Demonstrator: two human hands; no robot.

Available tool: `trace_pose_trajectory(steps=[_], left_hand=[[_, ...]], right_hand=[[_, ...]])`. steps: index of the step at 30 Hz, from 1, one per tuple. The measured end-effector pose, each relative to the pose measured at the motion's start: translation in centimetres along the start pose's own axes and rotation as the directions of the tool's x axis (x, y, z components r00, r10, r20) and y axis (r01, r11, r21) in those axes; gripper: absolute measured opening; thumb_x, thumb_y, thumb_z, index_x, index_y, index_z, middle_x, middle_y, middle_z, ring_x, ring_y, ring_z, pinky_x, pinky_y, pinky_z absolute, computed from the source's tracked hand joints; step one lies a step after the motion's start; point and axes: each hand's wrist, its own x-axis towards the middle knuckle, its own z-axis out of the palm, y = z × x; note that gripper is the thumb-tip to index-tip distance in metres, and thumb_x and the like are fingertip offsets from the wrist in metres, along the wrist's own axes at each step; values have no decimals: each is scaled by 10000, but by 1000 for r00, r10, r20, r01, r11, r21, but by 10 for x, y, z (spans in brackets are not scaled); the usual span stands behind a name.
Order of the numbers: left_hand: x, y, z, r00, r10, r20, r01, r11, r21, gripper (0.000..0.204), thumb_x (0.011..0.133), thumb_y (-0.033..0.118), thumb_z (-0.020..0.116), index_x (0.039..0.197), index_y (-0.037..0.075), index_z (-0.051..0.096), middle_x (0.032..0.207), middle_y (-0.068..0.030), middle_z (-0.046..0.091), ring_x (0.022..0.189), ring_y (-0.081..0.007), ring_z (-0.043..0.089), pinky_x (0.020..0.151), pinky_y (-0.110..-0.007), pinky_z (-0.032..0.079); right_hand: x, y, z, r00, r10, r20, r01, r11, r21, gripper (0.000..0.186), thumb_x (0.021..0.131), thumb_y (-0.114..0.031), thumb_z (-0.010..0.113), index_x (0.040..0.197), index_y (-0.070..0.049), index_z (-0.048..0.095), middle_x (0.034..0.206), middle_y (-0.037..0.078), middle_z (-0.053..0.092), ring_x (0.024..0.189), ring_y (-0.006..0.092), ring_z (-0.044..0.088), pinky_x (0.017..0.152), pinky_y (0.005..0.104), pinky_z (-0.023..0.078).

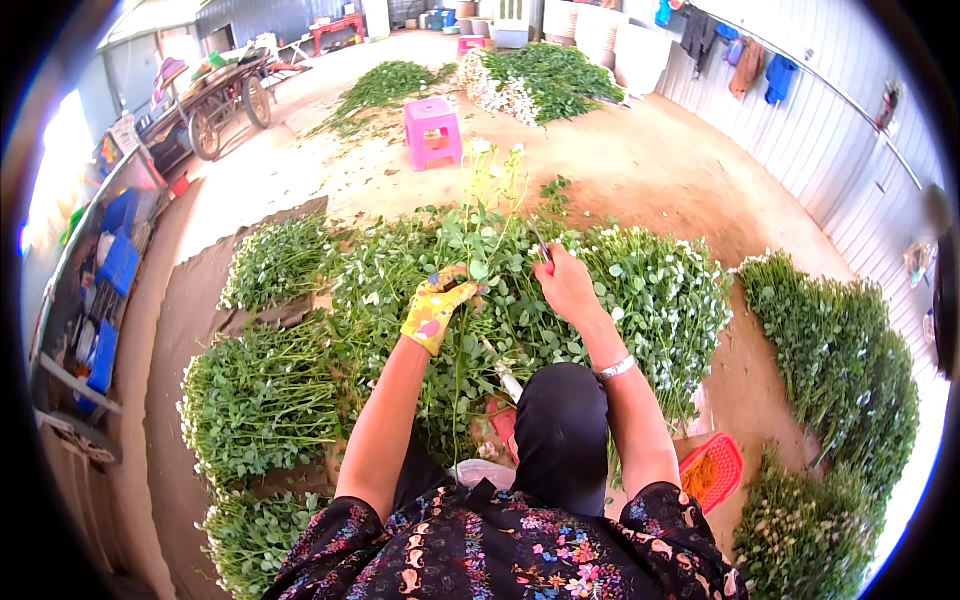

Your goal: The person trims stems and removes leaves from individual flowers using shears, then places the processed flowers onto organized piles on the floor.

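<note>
My left hand (442, 305), in a yellow floral glove, is closed round a long green stem (478, 235) with leaves and small pale blooms at its top. My right hand (568, 285), bare, grips a small dark-bladed cutting tool (545, 247), its blade pointing up beside the stem. Below both hands lies a broad heap of cut leafy stems (380, 262), with neater bunches (250, 400) at the left and under my right arm (645, 300). My knee (560, 420) rises between my forearms.
More bunches (820, 380) line the right, near a red plastic basket (712, 472). A pink stool (432, 125) stands ahead before two plant piles (570, 85). A wooden cart (205, 130) and shelving with blue crates (115, 265) are left; clothes (780, 80) hang on the right wall.
</note>
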Motion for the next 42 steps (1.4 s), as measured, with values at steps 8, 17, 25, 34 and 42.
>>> trace_pose_trajectory(steps=[8, 17, 25, 34, 42], left_hand=[[-14, 8, 17, 997, -73, 22, 75, 993, -90, 341, 833, 49, 681, 1146, -20, 562, 946, -123, 676, 773, -164, 651, 688, -274, 537], [-19, -2, 15, 991, -99, 93, 120, 957, -266, 314, 797, 71, 704, 1084, 33, 585, 926, -148, 650, 682, -189, 591, 643, -309, 505], [-17, -11, 14, 981, -157, 114, 182, 949, -256, 282, 803, 71, 693, 1068, 46, 602, 908, -134, 653, 697, -182, 599, 634, -307, 510], [-18, -15, 11, 986, -151, 76, 165, 961, -220, 295, 811, 39, 682, 1093, 31, 595, 916, -140, 658, 763, -195, 624, 650, -327, 510], [-15, -18, 16, 989, -135, 54, 135, 991, -4, 333, 853, 77, 656, 1160, 31, 535, 985, -170, 670, 736, -173, 638, 645, -278, 535]], right_hand=[[0, 21, 8, 986, -102, -130, 85, 988, -125, 208, 844, -139, 549, 1010, -14, 532, 847, 229, 605, 781, 409, 596, 674, 485, 479], [-8, 25, -6, 994, 104, -37, -96, 979, 182, 220, 883, -209, 557, 943, 2, 542, 695, 179, 587, 599, 322, 585, 563, 380, 475], [-8, 14, -16, 894, 251, 370, -435, 678, 592, 168, 902, -188, 561, 941, -26, 543, 646, 22, 527, 468, 71, 466, 407, 232, 368], [-9, 22, -28, 999, 35, -2, -35, 990, -136, 220, 859, -193, 538, 951, 7, 548, 772, 214, 615, 746, 436, 596, 703, 500, 478], [15, 6, -74, 986, -43, 162, 137, 770, -624, 178, 841, -172, 567, 910, -8, 564, 863, 216, 618, 769, 390, 641, 676, 472, 518]])
